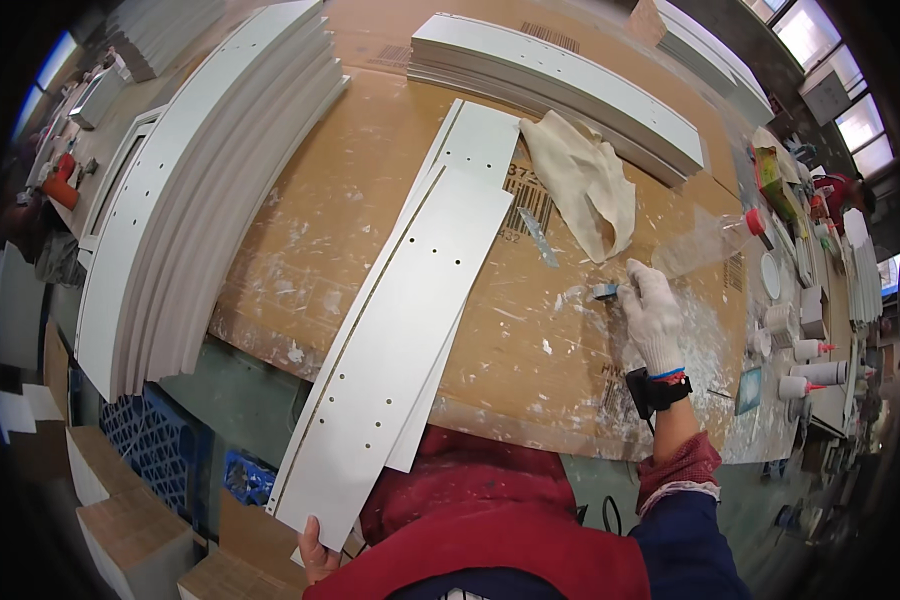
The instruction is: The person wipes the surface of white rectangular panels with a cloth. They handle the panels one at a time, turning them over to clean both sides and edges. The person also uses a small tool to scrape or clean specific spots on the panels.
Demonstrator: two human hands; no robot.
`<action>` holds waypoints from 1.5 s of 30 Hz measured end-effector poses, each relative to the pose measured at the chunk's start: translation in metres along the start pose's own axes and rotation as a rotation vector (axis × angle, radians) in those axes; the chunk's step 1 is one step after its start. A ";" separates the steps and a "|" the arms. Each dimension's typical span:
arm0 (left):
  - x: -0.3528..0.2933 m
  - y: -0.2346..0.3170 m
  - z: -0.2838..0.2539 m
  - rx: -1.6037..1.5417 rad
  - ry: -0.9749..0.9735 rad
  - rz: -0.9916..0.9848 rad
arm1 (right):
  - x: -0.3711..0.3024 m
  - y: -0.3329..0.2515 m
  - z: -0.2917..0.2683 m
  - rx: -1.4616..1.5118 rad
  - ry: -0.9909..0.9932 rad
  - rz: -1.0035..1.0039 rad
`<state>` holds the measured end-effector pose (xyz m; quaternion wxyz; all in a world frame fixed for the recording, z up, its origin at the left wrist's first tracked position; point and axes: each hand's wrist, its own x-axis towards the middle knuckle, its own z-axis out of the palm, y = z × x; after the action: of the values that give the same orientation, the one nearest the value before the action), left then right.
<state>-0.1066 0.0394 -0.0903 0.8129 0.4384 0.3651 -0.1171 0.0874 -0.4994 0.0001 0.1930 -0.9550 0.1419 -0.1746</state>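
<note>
A long white board (400, 300) with drilled holes and a dark groove along one edge lies slanting in front of me. It rests on another white board (490, 128), and its near end juts past the table edge. My left hand (317, 553), bare, is closed around that near end. On the right, my right hand (652, 312) in a white knit glove is low over the cardboard, fingers drawn together at a small grey scraper blade (603, 291). Its grip is partly hidden. A second thin metal scraper (538, 238) lies beside a crumpled beige cloth (580, 185).
Stacked white boards stand at left (200, 180) and far back (560, 80). Putty-smeared cardboard (530, 350) covers the table. A clear bottle with a red cap (753, 222) lies at right; white bottles with red nozzles (810, 349) are beyond. Cartons (135, 525) sit at lower left.
</note>
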 end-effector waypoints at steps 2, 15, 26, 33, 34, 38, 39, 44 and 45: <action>0.000 -0.002 0.003 -0.045 -0.006 0.029 | 0.007 -0.011 -0.003 0.018 -0.043 0.003; 0.004 -0.005 0.019 -0.187 0.088 0.111 | 0.129 -0.029 0.009 0.013 -0.011 -0.269; 0.003 0.005 0.019 -0.150 0.087 0.059 | 0.082 0.134 -0.039 0.045 0.750 0.181; 0.004 -0.007 0.011 -0.227 0.139 0.094 | 0.123 0.102 -0.006 0.138 0.543 0.254; 0.006 -0.005 0.015 -0.218 0.125 0.101 | 0.126 0.091 -0.010 0.089 0.478 0.185; 0.002 -0.003 0.018 -0.192 0.146 0.110 | 0.127 0.028 -0.037 -0.262 0.151 0.111; 0.002 -0.003 0.018 -0.184 0.158 0.112 | 0.126 0.019 -0.041 -0.385 0.063 0.145; 0.003 0.000 0.011 -0.055 -0.012 0.122 | 0.111 0.031 -0.052 -0.696 -0.111 -0.012; 0.004 0.000 0.009 -0.071 -0.026 0.103 | 0.105 0.038 -0.053 -0.756 -0.121 -0.073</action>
<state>-0.0988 0.0332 -0.0899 0.8375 0.4259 0.3356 -0.0677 0.1539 -0.5856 0.0593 -0.1710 -0.9718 0.1508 -0.0598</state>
